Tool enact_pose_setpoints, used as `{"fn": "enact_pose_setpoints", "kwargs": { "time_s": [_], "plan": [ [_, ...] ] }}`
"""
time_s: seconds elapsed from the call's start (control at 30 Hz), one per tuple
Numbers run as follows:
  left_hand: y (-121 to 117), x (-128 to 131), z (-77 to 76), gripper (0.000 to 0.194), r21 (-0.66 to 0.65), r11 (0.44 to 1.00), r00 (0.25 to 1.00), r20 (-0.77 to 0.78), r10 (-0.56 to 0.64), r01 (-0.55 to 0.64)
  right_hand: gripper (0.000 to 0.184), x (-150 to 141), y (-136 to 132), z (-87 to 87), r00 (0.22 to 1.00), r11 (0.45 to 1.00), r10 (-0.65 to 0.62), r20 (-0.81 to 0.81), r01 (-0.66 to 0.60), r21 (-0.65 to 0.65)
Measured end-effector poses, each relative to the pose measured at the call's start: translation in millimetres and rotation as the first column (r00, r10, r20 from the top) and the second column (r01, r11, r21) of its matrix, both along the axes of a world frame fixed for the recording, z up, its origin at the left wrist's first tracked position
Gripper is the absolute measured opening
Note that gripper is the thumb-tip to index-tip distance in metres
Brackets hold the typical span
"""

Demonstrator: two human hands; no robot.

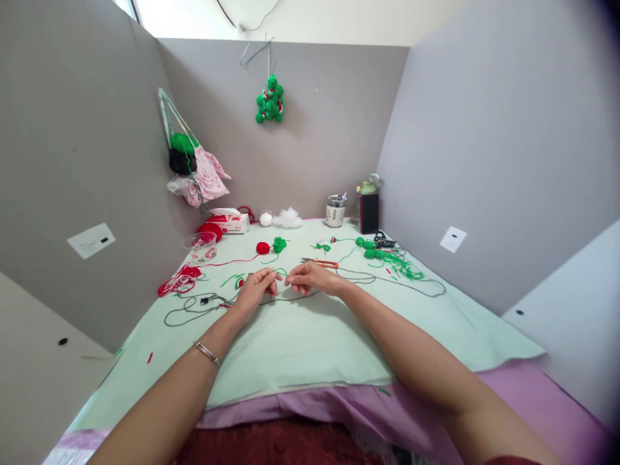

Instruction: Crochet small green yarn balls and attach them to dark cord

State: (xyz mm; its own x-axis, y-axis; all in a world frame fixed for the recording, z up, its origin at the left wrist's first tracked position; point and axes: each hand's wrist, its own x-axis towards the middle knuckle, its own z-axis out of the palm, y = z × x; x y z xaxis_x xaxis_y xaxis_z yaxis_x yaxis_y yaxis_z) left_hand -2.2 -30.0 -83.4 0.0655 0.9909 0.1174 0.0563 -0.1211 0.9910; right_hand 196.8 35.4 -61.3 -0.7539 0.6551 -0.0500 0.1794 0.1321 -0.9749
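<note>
My left hand (pixel 259 289) and my right hand (pixel 310 278) are close together over the middle of the table, fingertips almost meeting. Both have thumb and fingers drawn together in a pinch; anything between them is too small to make out. A thin green yarn strand (pixel 279 271) curves just behind the fingertips. Beside my left hand lies a small red-and-green knitted piece (pixel 239 283), partly covered. Orange-handled thread snips (pixel 325 263) lie just behind my right hand. A dark cord (pixel 290 299) runs along the cloth beneath both hands.
Red yarn (pixel 179 281), a plastic tub (pixel 201 248) and a tissue box (pixel 235 223) are at left. Behind sit a red ball (pixel 262 248), stuffing (pixel 289 218) and a tin (pixel 335 212). Green balls with loose strands (pixel 402 266) and black scissors (pixel 382 240) lie right. Grey partitions enclose the table.
</note>
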Motion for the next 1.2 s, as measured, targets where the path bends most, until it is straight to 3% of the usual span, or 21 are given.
{"fn": "enact_pose_setpoints", "kwargs": {
  "time_s": [0.13,0.23,0.33,0.47,0.5,0.57,0.6,0.67,0.77,0.87,1.03,1.2],
  "plan": [
    [-2,0,1.4,0.031,-0.029,0.999,1.0,0.008,-0.03,0.03,0.033,1,11,-1.0,0.973,0.979,-0.202,-0.11,0.198,-0.043],
    [-3,3,0.1,0.031,-0.065,0.994,0.996,-0.003,-0.089,0.089,0.031,-1,11,0.8,0.928,0.951,-0.303,-0.215,0.279,-0.137],
    [-4,5,-0.7,0.032,-0.073,0.989,0.991,-0.039,-0.13,0.127,0.03,-5,2,4.1,0.882,0.927,-0.346,-0.32,0.269,-0.26],
    [-4,6,-0.1,0.032,-0.07,0.986,0.986,-0.067,-0.155,0.151,0.036,-8,-7,11.5,0.882,0.918,-0.276,-0.381,0.126,-0.375],
    [-4,6,-0.1,0.033,-0.073,0.985,0.985,-0.068,-0.159,0.154,0.037,-7,-4,14.7,0.882,0.923,-0.275,-0.382,0.132,-0.36],
    [-4,6,-0.3,0.034,-0.074,0.985,0.985,-0.074,-0.158,0.153,0.037,0,10,23.1,0.864,0.923,-0.371,-0.34,0.301,-0.241],
    [-4,6,-0.5,0.034,-0.073,0.986,0.985,-0.077,-0.155,0.15,0.034,5,21,27.9,0.836,0.891,-0.454,-0.307,0.429,-0.149],
    [-4,6,-0.9,0.033,-0.075,0.987,0.986,-0.076,-0.15,0.145,0.026,17,50,36.3,0.747,0.762,-0.624,-0.229,0.647,0.032],
    [-5,7,0.1,0.032,-0.083,0.986,0.986,-0.072,-0.149,0.143,0.012,37,98,38.4,0.651,0.64,-0.745,-0.146,0.759,0.12],
    [-8,9,2.9,0.032,-0.075,0.989,0.987,-0.084,-0.134,0.128,0.012,52,132,24.0,0.571,0.559,-0.821,-0.002,0.805,0.199],
    [-9,9,2.5,0.031,-0.074,0.986,0.986,-0.072,-0.153,0.148,0.037,62,155,-6.8,0.53,0.554,-0.832,0.165,0.782,0.284],
    [-7,8,-1.0,0.031,-0.053,0.992,0.991,-0.065,-0.121,0.117,0.036,63,162,-3.7,0.558,0.585,-0.809,0.186,0.729,0.355]
  ]
}}
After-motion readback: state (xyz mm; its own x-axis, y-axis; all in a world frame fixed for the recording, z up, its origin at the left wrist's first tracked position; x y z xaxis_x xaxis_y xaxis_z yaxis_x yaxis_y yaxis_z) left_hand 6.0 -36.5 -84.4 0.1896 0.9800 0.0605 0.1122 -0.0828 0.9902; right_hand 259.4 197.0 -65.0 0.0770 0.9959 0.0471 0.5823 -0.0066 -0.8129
